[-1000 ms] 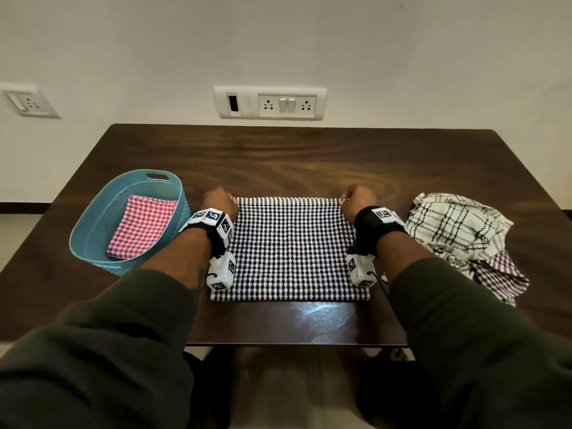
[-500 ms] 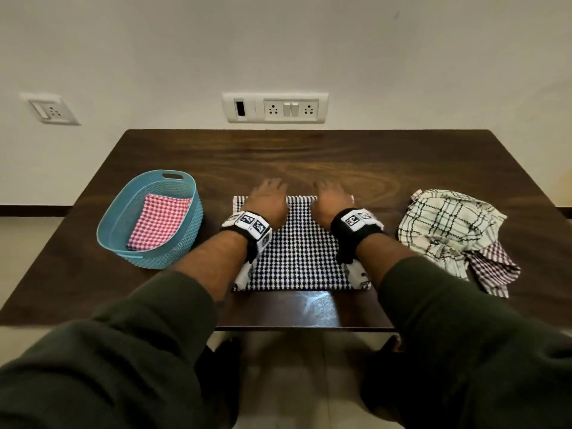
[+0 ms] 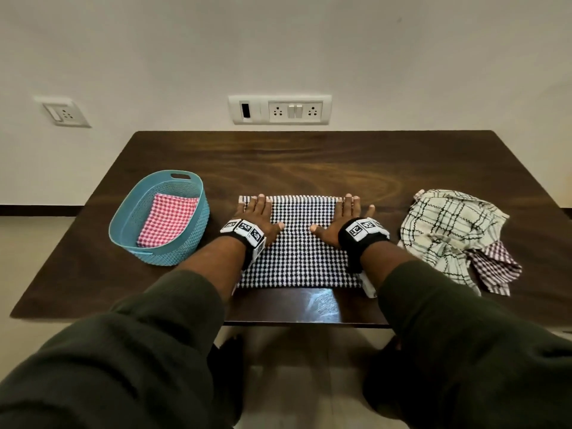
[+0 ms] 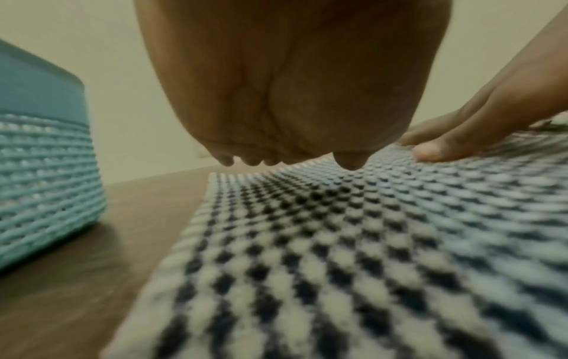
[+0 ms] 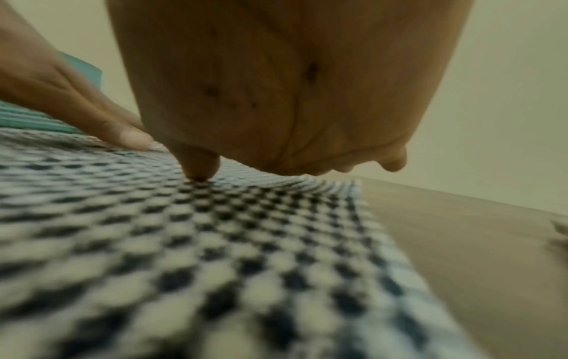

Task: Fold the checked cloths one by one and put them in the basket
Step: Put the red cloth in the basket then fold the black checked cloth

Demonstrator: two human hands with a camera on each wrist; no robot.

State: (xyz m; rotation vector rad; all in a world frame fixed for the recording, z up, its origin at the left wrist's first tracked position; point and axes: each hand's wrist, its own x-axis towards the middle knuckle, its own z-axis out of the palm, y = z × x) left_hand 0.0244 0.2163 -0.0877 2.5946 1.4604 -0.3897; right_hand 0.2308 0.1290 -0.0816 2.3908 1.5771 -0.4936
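Observation:
A black-and-white checked cloth [image 3: 303, 243] lies folded flat near the table's front edge, seen close up in the wrist views [image 4: 338, 243] [image 5: 184, 243]. My left hand [image 3: 258, 213] presses flat on its left part, fingers straight toward the far edge. My right hand [image 3: 343, 215] presses flat on its right part the same way. The teal basket [image 3: 123, 221] stands to the left and holds a folded red checked cloth [image 3: 167, 219]. A crumpled cream cloth with dark lines [image 3: 445, 227] lies to the right, over a maroon checked cloth [image 3: 495, 267].
The dark wooden table [image 3: 309, 162] runs back to a white wall with a socket panel [image 3: 280, 109]. The basket's side [image 4: 40, 170] stands close to my left hand. The table's front edge [image 3: 278, 320] lies just below the cloth.
Both hands went from pinching the cloth's far corners, to lying flat together at its middle, to spreading apart toward its left and right sides.

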